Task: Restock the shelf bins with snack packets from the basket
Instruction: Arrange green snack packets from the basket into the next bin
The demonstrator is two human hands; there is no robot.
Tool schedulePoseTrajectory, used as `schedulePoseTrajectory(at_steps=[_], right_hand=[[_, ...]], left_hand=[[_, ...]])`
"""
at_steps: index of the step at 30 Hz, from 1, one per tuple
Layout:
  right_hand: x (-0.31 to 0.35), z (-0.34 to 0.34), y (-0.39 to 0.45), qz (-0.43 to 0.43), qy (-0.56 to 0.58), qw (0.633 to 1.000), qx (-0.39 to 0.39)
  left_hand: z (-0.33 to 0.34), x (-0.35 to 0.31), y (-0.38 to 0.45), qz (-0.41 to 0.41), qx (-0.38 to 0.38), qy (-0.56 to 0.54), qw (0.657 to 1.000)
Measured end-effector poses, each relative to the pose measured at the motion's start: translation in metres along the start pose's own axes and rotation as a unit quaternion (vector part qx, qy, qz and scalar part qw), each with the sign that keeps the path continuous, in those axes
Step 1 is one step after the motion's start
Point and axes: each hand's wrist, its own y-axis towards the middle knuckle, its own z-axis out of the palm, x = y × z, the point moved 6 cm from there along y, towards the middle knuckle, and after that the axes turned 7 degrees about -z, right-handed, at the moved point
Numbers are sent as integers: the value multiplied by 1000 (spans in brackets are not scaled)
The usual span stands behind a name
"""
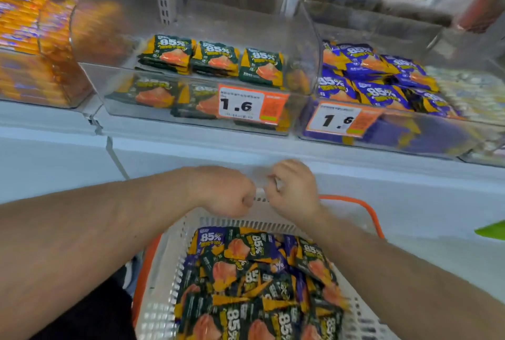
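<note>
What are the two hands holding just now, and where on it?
Both the left hand and the right hand grip the far rim of the white basket, side by side. Neither holds a snack packet.

A shop: orange price tags (252, 104) are hanging on clear shelf bins (191, 88) above a packet-filled shopping basket (164, 271).

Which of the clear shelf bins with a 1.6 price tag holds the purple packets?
The right-hand clear plastic bin, filled with purple snack packets. The clear plastic bin to its left, also tagged 1.6, holds dark green packets.
</note>
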Motion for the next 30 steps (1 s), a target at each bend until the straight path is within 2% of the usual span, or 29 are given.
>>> schedulePoseTrajectory(at_steps=[2,4,5,7,10,12,13,19,24,27,30], right_hand=[[-37,26,-45,142,-22,976,164],[-67,41,-95,258,-33,918,299],[-76,46,-118,289,-39,891,349],[-85,55,-156,317,-43,836,445],[-87,68,-200,316,-37,754,574],[-87,72,-220,320,-47,715,620],[-88,74,-227,322,-54,709,626],[-88,76,-228,293,-81,719,625],[-84,61,-172,274,-106,793,534],[-73,56,-127,292,-39,825,482],[-59,49,-85,327,84,847,411]], left_hand=[[6,-8,7,7,11,25,1000],[11,-15,13,8,27,36,999],[14,-17,17,9,32,37,999],[17,-21,24,12,41,44,998],[19,-25,35,16,53,63,997],[18,-27,41,18,59,70,996],[18,-27,44,17,60,70,996],[13,-25,49,6,65,74,995],[6,-18,40,-9,61,48,997],[-5,-3,32,-32,61,37,997],[-21,21,26,-61,17,21,998]])
